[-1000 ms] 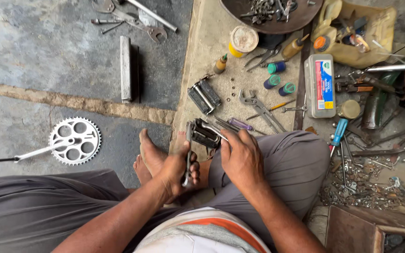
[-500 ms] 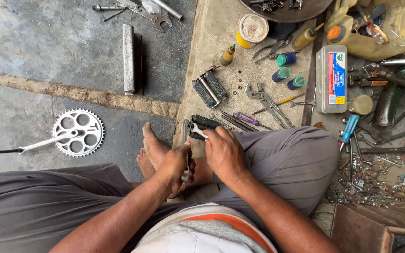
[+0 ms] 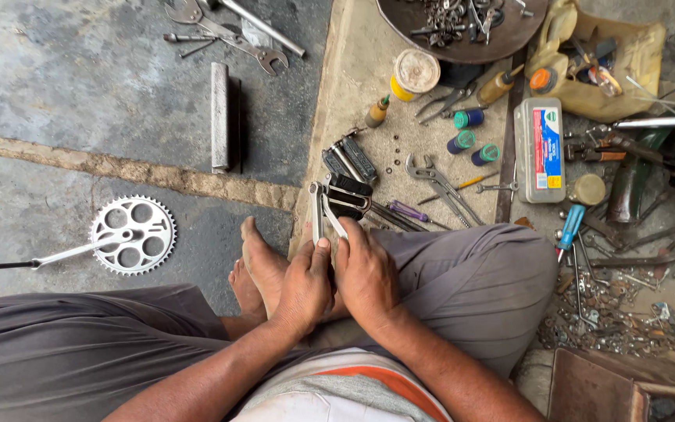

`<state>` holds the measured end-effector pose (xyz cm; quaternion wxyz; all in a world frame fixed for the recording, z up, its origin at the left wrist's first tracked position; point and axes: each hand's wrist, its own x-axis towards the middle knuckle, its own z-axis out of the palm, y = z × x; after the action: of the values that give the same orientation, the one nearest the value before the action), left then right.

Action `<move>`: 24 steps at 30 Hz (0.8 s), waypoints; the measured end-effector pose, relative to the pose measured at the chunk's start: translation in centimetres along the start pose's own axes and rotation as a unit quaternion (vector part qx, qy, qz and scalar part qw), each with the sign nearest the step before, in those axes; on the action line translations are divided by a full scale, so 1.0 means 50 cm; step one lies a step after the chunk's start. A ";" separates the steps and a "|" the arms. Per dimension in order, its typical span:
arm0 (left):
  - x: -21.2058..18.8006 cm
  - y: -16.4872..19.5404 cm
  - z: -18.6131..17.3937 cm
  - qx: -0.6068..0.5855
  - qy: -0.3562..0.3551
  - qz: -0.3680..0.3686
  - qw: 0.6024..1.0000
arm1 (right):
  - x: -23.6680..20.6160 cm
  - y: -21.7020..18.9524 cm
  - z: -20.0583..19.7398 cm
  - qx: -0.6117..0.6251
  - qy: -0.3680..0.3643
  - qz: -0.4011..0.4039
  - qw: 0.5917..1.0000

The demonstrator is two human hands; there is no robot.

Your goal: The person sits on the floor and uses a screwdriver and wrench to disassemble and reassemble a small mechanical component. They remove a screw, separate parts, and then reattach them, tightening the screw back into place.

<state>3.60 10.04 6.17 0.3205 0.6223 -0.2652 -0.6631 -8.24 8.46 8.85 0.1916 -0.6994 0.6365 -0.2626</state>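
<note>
Bicycle pedal (image 3: 343, 199) just beyond both hands' grip, left hand (image 3: 304, 285), right hand (image 3: 366, 273)

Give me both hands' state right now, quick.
Left hand: closed on the metal crank arm of the bicycle pedal.
Right hand: closed around the same part, just beside it.

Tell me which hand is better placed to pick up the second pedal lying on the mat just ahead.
Probably the right hand. It sits on the side nearer the loose pedal, while the left hand has its grip on the crank arm carrying the attached pedal.
</note>
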 end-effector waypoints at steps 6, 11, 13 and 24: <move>-0.025 0.026 -0.013 0.124 -0.028 0.038 0.991 | -0.001 0.003 0.012 0.128 -0.012 0.085 0.988; -0.027 0.051 -0.039 0.211 -0.018 0.226 0.951 | 0.020 -0.005 -0.063 0.394 -0.082 0.253 0.880; -0.027 0.054 -0.042 0.228 -0.026 0.253 0.940 | 0.032 -0.002 -0.113 0.395 -0.112 0.279 0.868; -0.043 0.063 -0.038 0.323 -0.057 0.251 0.911 | 0.073 0.034 -0.223 0.237 -0.184 0.163 0.940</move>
<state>5.83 9.70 9.80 0.2425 0.5654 -0.6303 -0.4735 -16.21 5.40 17.04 0.5056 -0.5568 0.6146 -0.2378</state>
